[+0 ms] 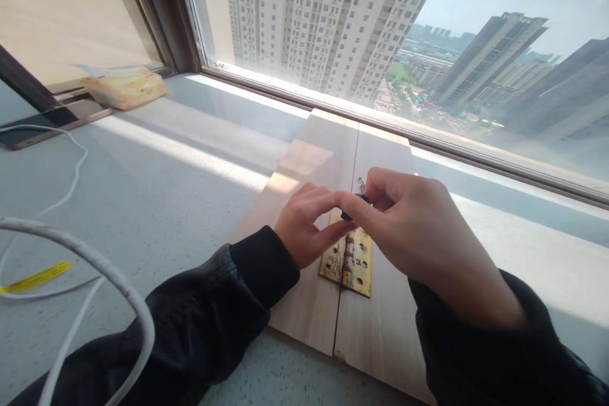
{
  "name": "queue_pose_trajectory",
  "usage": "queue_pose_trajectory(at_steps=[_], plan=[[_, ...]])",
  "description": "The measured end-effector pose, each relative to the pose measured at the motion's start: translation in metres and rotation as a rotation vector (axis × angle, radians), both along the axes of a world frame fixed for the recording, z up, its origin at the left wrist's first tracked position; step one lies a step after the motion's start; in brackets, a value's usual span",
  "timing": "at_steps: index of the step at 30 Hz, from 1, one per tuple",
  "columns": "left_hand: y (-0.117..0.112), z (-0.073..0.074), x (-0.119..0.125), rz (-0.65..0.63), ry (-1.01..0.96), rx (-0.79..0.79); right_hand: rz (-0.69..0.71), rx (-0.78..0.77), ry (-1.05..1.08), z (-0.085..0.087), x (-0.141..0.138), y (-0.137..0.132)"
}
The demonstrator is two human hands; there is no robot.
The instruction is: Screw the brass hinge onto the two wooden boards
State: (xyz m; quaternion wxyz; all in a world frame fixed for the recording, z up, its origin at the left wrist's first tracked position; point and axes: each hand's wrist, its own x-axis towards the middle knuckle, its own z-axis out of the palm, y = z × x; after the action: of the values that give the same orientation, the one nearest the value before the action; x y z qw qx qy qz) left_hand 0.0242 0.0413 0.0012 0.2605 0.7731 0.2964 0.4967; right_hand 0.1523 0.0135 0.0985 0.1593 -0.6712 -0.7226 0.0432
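Two pale wooden boards (314,158) lie side by side on a grey window ledge (157,190). A brass hinge (348,261) sits across their seam, with screw holes showing. My left hand (304,223) rests by the hinge's upper left corner, thumb and forefinger pinched together. My right hand (409,228) is closed around a small dark object (356,202), held upright over the hinge's top; only its black end shows. A small screw (361,183) lies on the board just beyond my fingers. Both sleeves are black.
A yellow tissue pack (124,87) and a flat phone (42,122) lie at the far left by the window frame. White cables (76,247) curve across the ledge's left side, one with a yellow tag (35,277). A large window with high-rise buildings runs along the back.
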Motion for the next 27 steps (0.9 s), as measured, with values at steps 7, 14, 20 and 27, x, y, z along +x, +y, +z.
queue_pose_trajectory(at_steps=[7,14,20,27], plan=[[0.001,0.001,-0.002,-0.12,-0.023,-0.017,0.187,-0.093,0.014,0.01,0.008,-0.005],[0.003,0.001,-0.003,-0.171,0.015,-0.07,0.492,-0.238,-0.001,0.024,0.023,0.004],[0.002,-0.002,-0.003,-0.073,-0.044,-0.039,0.417,-0.228,-0.072,0.025,0.027,0.006],[0.0,0.0,-0.005,0.095,-0.046,-0.183,0.251,-0.125,-0.34,0.014,0.038,0.0]])
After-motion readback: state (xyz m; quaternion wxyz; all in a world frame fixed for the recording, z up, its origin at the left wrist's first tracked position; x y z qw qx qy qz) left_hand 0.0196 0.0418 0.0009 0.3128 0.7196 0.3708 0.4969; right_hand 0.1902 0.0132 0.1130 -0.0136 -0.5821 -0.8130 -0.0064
